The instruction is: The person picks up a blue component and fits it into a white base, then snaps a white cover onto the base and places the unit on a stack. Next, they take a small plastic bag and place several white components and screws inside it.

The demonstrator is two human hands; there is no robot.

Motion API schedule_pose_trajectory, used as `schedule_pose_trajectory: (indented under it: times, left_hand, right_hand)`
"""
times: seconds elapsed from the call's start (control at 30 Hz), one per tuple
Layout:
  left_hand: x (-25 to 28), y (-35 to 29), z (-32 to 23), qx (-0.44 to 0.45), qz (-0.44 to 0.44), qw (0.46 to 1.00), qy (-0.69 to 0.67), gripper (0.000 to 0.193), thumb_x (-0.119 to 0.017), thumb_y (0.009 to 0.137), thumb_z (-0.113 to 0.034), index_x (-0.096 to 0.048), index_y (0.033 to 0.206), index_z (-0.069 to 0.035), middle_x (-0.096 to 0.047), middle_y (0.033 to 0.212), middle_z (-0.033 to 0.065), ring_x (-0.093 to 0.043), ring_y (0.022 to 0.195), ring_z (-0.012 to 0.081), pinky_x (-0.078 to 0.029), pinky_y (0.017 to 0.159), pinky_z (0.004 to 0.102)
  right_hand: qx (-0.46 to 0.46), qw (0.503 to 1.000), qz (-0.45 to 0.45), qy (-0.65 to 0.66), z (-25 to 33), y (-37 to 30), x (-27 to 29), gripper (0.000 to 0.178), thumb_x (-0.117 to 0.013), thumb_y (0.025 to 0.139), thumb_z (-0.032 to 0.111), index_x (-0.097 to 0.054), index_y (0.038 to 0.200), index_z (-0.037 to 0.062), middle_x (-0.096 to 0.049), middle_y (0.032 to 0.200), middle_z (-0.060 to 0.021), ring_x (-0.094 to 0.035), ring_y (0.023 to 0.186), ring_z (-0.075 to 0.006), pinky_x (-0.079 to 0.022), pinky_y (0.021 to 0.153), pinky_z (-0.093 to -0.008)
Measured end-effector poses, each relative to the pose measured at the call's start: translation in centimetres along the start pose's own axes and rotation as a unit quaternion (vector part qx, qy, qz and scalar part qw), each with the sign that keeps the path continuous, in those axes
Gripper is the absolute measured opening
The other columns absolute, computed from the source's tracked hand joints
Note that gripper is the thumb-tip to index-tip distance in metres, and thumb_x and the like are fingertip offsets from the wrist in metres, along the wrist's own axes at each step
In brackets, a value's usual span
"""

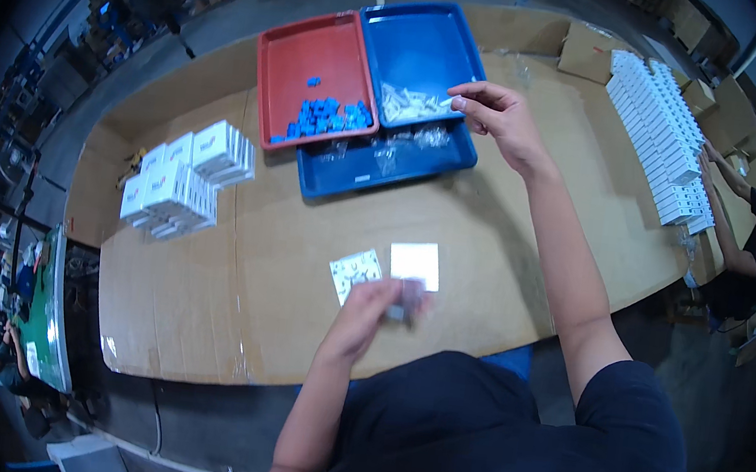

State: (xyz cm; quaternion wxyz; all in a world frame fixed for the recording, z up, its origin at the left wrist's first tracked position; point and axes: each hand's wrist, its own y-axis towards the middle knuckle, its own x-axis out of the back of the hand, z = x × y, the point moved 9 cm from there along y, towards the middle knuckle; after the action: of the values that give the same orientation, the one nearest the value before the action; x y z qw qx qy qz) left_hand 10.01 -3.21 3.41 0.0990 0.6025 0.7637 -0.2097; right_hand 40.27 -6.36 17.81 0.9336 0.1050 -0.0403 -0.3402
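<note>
My right hand is raised at the near right corner of the upper blue tray. Thumb and forefinger are pinched together on what looks like a small white packet. Beneath lies a heap of small white packets in that tray. Low over the table, my left hand is closed around a small greyish thing, too blurred by motion to name. Just beyond it are a printed white sheet and a plain white square, flat on the cardboard.
A red tray holds several small blue pieces. Another blue tray with clear plastic bags sits partly under both. Stacked white boxes stand left; long rows of white boxes stand right, where another person's hand touches them.
</note>
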Motion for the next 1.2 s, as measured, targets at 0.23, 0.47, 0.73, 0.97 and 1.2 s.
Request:
schedule_pose_trajectory:
  times: [0.23,0.47,0.73,0.97,1.2]
  left_hand:
    - [0.1,3.1,-1.4,-0.034,-0.059,0.945,-0.319,0.057,-0.044,0.112,-0.045,-0.052,0.145,0.001,-0.067,0.130,0.0143,-0.068,0.111,0.0258,-0.056,0.098,0.0406]
    - [-0.7,2.1,-0.9,0.006,-0.053,0.960,-0.276,0.059,-0.040,0.112,-0.048,-0.051,0.145,-0.001,-0.066,0.135,0.0162,-0.068,0.114,0.0274,-0.057,0.098,0.0409]
    - [-1.7,2.0,-0.4,0.027,-0.035,0.967,-0.252,0.055,-0.043,0.112,-0.046,-0.052,0.142,-0.001,-0.065,0.135,0.0178,-0.069,0.114,0.0271,-0.057,0.098,0.0413]
    - [-1.2,1.7,-0.1,0.027,-0.045,0.966,-0.254,0.054,-0.046,0.111,-0.044,-0.053,0.140,0.000,-0.066,0.133,0.0178,-0.069,0.113,0.0253,-0.058,0.096,0.0392]
    - [-0.4,1.6,1.0,0.045,-0.046,0.968,-0.242,0.051,-0.047,0.111,-0.041,-0.054,0.139,0.001,-0.068,0.129,0.0188,-0.070,0.111,0.0259,-0.059,0.095,0.0401]
  right_hand:
    - [-0.061,0.987,0.110,-0.099,-1.6,-8.0,-5.5,0.018,-0.074,0.096,0.013,-0.079,0.111,0.0042,-0.075,0.088,0.0009,-0.059,0.076,-0.0043,-0.047,0.066,-0.0211]
    - [-0.065,0.946,0.269,-0.172,-0.6,-9.9,-9.5,0.017,-0.077,0.092,0.013,-0.077,0.105,0.0012,-0.076,0.092,-0.0020,-0.060,0.078,-0.0075,-0.049,0.069,-0.0264]
    - [-0.045,0.844,0.434,-0.313,-0.5,-9.6,-14.0,0.014,-0.079,0.084,0.010,-0.078,0.097,0.0037,-0.072,0.086,-0.0022,-0.059,0.074,-0.0143,-0.049,0.066,-0.0308]
    - [-0.006,0.818,0.499,-0.286,-1.6,-9.3,-16.4,0.009,-0.075,0.081,0.006,-0.078,0.089,0.0014,-0.074,0.104,-0.0061,-0.063,0.078,-0.0169,-0.050,0.068,-0.0325]
    - [-0.017,0.775,0.574,-0.263,-2.7,-11.1,-17.0,0.015,-0.068,0.089,0.009,-0.078,0.093,-0.0007,-0.071,0.128,-0.0151,-0.069,0.099,-0.0232,-0.054,0.081,-0.0360]
